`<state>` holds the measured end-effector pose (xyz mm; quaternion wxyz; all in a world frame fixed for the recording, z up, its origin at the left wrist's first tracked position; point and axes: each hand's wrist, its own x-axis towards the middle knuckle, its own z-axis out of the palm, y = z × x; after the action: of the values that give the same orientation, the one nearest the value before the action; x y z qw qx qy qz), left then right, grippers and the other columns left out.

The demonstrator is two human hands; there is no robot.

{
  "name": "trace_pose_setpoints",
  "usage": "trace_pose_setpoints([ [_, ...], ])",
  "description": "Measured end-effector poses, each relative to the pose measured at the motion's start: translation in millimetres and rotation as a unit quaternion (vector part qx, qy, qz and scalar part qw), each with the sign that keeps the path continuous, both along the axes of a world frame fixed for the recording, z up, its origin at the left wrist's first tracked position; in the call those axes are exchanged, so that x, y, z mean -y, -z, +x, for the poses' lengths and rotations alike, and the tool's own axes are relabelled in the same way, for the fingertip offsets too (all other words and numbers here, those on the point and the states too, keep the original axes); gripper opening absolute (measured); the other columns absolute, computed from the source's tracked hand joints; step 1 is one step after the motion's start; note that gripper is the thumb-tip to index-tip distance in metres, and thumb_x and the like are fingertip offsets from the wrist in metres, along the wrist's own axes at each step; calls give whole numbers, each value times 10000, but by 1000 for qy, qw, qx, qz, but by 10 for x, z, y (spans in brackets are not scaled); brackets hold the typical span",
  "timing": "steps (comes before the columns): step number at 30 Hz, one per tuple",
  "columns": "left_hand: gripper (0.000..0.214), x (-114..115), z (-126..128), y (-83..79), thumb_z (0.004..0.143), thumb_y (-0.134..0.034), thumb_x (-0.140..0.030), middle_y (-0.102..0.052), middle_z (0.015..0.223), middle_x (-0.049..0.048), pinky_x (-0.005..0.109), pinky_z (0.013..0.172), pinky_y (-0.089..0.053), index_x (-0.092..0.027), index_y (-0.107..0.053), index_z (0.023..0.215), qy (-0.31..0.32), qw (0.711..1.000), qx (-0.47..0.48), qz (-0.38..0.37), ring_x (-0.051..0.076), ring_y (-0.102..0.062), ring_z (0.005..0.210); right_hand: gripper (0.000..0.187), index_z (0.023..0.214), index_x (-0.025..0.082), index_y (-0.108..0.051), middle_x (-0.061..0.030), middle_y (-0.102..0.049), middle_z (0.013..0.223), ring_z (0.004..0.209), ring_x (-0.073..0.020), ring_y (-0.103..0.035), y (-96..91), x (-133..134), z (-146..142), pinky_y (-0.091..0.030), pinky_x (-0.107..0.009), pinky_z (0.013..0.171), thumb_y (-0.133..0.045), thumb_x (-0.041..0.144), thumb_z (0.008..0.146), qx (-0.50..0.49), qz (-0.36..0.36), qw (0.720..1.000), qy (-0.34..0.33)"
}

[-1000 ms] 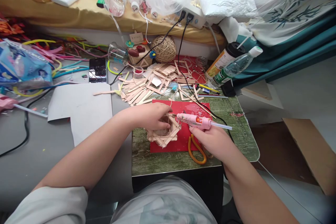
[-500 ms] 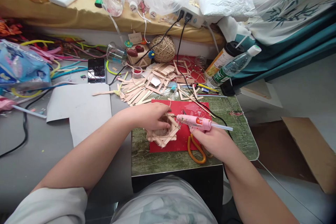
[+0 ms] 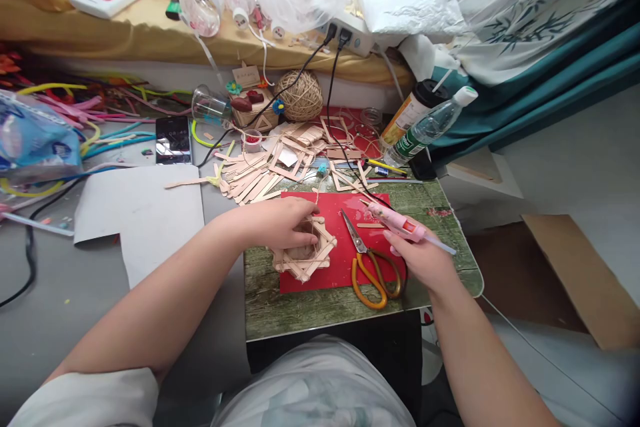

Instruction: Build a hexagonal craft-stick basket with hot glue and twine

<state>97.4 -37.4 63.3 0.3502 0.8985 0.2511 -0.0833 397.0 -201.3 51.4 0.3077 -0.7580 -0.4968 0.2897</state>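
Observation:
My left hand [image 3: 285, 223] grips the far side of a small basket of stacked popsicle sticks [image 3: 305, 267], its fingers reaching over the rim. Twine runs around the basket, which rests on a red sheet [image 3: 340, 270]. In my right hand [image 3: 423, 253] is a pink hot glue gun [image 3: 400, 221], with a clear glue stick poking out of its back end and its nozzle pointing up and left, apart from the basket. Between the two hands lie orange-handled scissors [image 3: 367, 267], blades toward the back. A single popsicle stick [image 3: 371, 225] lies beside the blades.
Behind the red sheet are a pile of popsicle sticks [image 3: 250, 173], a twine ball [image 3: 299, 95] and a phone [image 3: 173, 140]. A water bottle [image 3: 430, 127] and a cup [image 3: 415, 110] stand at the right. The glue gun's black cord hangs near the table edge.
My right hand has drawn the glue gun away from the basket to the right, uncovering the scissors' blades. My left hand keeps its hold on the basket. The whole view has shifted slightly.

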Motion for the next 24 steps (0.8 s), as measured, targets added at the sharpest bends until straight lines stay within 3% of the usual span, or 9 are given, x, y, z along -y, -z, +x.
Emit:
trace_pose_setpoints([
  [5,723,-11,-2,0,954,-548,-697,-602,1549,107,397,1053,-506,-258,-515,1528,-9,1000,-28,3,320,-612,1365,429,1219,214,-747,-92,-793,1203,1167,-306,-707,308,-50,69,-559,-459,1033,-690,463,874,-18,23,1000,8],
  [8,738,-15,2,-16,953,-533,-727,-587,1569,116,401,1063,-512,-261,-521,1525,-10,1000,-29,-2,326,-607,1379,431,1242,245,-736,-90,-778,1237,1221,-318,-683,361,-67,52,-533,-488,1076,-706,457,868,-17,36,999,5],
  [12,745,-26,-5,-42,948,-542,-743,-587,1570,101,390,1080,-508,-279,-511,1529,-12,1000,-19,-5,310,-611,1376,426,1187,244,-715,-101,-764,1164,1148,-320,-683,432,21,116,-545,-486,1031,-754,481,834,12,47,998,28],
  [15,724,-42,-34,-87,960,-525,-741,-588,1571,85,377,1085,-500,-287,-515,1524,-19,1000,-11,1,298,-606,1374,448,1141,221,-658,-79,-715,1099,1040,-278,-668,522,209,182,-548,-442,969,-767,517,821,50,103,991,73],
  [19,540,-76,-96,-186,1037,-438,-638,-644,1500,49,365,1059,-504,-310,-585,1439,-52,998,17,16,262,-637,1310,260,941,237,-557,-39,-588,984,932,-235,-607,568,501,128,-533,-418,916,-671,468,906,111,242,955,130],
  [21,451,-93,-124,-225,1050,-451,-546,-667,1462,37,364,1057,-500,-308,-614,1396,-63,996,32,47,251,-641,1292,204,908,248,-538,-41,-564,956,935,-247,-607,536,587,32,-530,-440,921,-660,411,915,129,290,942,113],
  [24,401,-105,-140,-243,1025,-517,-487,-689,1420,35,364,1059,-493,-299,-649,1354,-46,994,44,91,251,-642,1278,122,926,258,-567,-49,-589,943,926,-258,-631,450,611,-139,-542,-448,892,-664,332,917,135,306,940,63],
])
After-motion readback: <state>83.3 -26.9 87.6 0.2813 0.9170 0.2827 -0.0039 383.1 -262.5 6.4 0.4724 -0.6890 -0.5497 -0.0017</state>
